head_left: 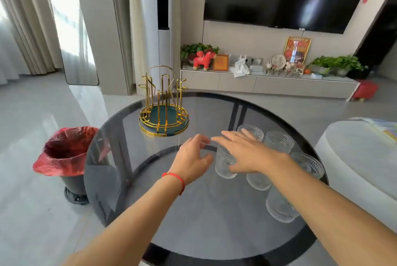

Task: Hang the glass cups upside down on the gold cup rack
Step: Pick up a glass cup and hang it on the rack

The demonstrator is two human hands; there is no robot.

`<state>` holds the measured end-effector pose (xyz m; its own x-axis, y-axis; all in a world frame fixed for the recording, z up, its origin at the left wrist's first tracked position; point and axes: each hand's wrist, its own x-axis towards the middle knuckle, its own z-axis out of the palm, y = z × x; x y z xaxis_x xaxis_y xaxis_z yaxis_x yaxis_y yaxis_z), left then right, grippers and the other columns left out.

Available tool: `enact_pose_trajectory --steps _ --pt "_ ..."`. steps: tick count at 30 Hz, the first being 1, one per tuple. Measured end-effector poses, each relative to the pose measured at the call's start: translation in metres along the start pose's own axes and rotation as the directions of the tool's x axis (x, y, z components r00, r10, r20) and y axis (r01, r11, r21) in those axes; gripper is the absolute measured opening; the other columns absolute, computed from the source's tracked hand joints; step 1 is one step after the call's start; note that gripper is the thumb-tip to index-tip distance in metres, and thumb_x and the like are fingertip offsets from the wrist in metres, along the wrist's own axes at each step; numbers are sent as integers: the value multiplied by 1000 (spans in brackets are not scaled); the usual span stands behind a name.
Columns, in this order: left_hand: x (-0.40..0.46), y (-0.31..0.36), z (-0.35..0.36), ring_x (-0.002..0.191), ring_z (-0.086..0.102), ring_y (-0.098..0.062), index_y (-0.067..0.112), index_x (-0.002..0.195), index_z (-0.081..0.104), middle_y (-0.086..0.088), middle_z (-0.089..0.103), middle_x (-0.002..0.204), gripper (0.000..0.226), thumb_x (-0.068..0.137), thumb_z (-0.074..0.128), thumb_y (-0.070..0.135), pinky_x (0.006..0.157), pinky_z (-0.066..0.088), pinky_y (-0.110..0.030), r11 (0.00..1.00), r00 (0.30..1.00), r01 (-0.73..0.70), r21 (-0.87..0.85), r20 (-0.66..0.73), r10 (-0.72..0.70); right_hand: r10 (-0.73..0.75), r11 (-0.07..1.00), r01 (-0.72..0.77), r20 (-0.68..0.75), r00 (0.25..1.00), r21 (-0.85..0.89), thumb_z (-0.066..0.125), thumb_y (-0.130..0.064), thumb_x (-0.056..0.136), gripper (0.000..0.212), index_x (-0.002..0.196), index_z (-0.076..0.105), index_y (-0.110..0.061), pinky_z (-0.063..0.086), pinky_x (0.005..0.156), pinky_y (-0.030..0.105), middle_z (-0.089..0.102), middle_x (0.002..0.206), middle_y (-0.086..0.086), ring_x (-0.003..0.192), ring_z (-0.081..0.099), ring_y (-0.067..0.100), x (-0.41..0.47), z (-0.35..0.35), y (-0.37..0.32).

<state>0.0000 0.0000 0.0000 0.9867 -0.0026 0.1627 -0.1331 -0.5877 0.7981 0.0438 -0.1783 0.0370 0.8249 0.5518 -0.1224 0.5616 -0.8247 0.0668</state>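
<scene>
The gold cup rack (163, 111) with a teal base stands on the far left part of the round dark glass table (167, 207), with no cup on its pegs. Several ribbed glass cups stand upright on the right side of the table. My left hand (194, 158), fingers curled apart, is just left of the nearest-left cup (224, 168). My right hand (240, 149) hovers flat over that cup's top, fingers spread, partly hiding it. Other cups sit behind (279, 141) and under my right forearm (279, 207).
A bin with a red bag (64, 152) stands on the floor left of the table. A white round seat (361, 158) is close on the right. A TV cabinet with ornaments and plants (268, 81) lines the far wall.
</scene>
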Motion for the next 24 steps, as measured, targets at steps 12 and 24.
enact_pose_trajectory --steps 12,24 --pt "15 -9 -25 100 64 -23 19 133 49 -8 59 119 51 91 68 38 85 60 -42 725 896 433 -536 171 -409 267 805 -36 -307 914 592 87 -63 56 70 114 56 -41 51 79 30 61 112 -11 102 64 8 2 -17 2" --pt "44 -21 -49 90 75 -18 36 134 51 -6 74 104 89 57 91 56 70 62 -28 800 985 0 -601 -139 -105 205 672 9 -198 958 740 85 -57 73 96 155 39 -37 43 88 24 53 154 -8 136 53 16 51 -25 -39"
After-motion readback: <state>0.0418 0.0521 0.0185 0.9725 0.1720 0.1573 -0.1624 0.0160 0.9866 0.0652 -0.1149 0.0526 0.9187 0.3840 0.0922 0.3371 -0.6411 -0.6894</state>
